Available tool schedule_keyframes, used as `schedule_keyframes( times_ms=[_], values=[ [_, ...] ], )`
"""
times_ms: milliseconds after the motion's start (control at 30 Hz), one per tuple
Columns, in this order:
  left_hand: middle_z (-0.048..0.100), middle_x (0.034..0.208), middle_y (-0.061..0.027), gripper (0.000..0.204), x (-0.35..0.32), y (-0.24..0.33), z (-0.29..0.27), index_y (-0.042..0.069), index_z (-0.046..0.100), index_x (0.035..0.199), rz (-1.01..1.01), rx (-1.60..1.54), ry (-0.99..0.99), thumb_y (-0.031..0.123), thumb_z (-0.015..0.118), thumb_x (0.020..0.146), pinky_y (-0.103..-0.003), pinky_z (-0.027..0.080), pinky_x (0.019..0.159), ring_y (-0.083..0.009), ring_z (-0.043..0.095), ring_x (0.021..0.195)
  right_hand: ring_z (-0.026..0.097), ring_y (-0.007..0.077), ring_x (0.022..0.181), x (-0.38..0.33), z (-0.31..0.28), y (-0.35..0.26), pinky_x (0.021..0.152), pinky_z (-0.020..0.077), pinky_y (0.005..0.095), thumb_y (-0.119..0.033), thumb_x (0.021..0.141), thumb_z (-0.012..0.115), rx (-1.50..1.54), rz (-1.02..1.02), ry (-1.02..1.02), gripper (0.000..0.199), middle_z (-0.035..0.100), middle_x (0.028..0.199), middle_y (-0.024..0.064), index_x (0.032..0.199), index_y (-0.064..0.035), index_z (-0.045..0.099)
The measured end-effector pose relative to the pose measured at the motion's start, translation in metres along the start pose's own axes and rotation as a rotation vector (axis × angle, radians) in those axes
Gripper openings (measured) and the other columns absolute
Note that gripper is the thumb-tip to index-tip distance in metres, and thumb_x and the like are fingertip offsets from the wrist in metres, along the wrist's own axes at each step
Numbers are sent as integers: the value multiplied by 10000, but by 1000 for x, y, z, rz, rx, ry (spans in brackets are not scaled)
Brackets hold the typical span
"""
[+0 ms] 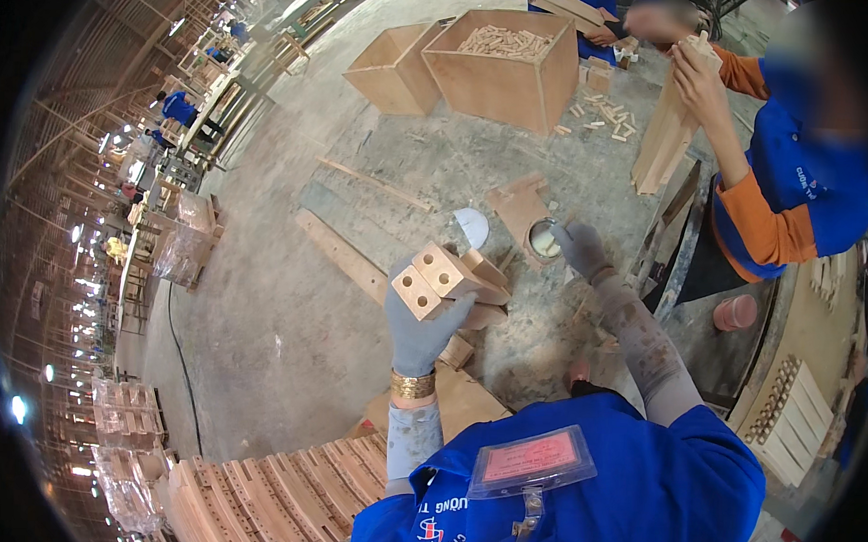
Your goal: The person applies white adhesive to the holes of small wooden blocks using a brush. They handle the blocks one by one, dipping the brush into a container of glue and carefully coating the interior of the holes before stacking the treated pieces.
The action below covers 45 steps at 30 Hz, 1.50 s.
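Observation:
My left hand [416,332], in a grey glove, is closed round a bundle of pale wooden blocks [444,268]. Round drilled holes show in the block ends that face up. My right hand [580,250], also gloved, is at the right rim of a small round pot [531,244] with whitish stuff inside. Its fingers are bent together, and whatever they hold is hidden. Beneath the pot lies a flat brown board [515,202]. A white half-round piece [472,227] rests on the floor to the left of it.
Two wooden bins [498,82] stand ahead, one full of dowels, with loose dowels [607,115] beside it. At right, a co-worker [786,178] holds long wooden pieces [663,145]. Long planks [344,255] lie on the floor; drilled rails [254,499] are stacked at lower left.

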<state>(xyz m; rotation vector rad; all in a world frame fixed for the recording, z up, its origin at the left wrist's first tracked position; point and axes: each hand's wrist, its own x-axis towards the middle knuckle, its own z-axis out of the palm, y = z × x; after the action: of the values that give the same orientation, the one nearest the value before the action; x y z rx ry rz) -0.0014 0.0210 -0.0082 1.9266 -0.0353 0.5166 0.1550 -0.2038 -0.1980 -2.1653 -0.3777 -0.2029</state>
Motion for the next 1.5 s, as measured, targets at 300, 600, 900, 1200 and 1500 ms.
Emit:
schedule_keyframes(
  times_ms=[300,600,900,1200,1500],
  values=[
    [599,1016,-91,622,1,-1,8,4,511,1099,-28,-155,68,131,805,566,-301,493,778,-170,586,901,587,274,618,-34,-6,-4,559,439,394,-211,869,550,255,217,69,250,570,680,168,764,11,599],
    [592,1012,-84,612,-1,1,11,10,511,1096,-22,-135,56,131,804,573,-303,493,781,-172,582,898,548,190,985,-75,24,10,830,467,333,-208,901,517,1644,872,272,261,556,1070,96,1062,-6,544],
    [591,981,-87,545,-9,11,12,10,537,1058,4,-11,18,155,794,600,-302,487,725,-176,586,858,520,119,627,-43,23,22,591,466,239,-252,880,565,1469,909,474,180,565,744,19,864,-74,586],
    [599,936,-85,520,-6,18,20,9,514,1058,93,-6,-20,141,778,630,-300,489,722,-167,590,824,551,85,633,11,-103,-107,551,445,220,-216,888,555,906,198,257,191,583,735,40,873,-26,566],
    [614,1019,-88,541,-2,15,23,23,496,1096,19,-119,-89,148,774,649,-300,499,778,-157,605,908,520,122,448,20,-158,-306,427,380,272,-227,802,656,315,-559,-93,251,515,516,70,721,1,590]
  ],
)
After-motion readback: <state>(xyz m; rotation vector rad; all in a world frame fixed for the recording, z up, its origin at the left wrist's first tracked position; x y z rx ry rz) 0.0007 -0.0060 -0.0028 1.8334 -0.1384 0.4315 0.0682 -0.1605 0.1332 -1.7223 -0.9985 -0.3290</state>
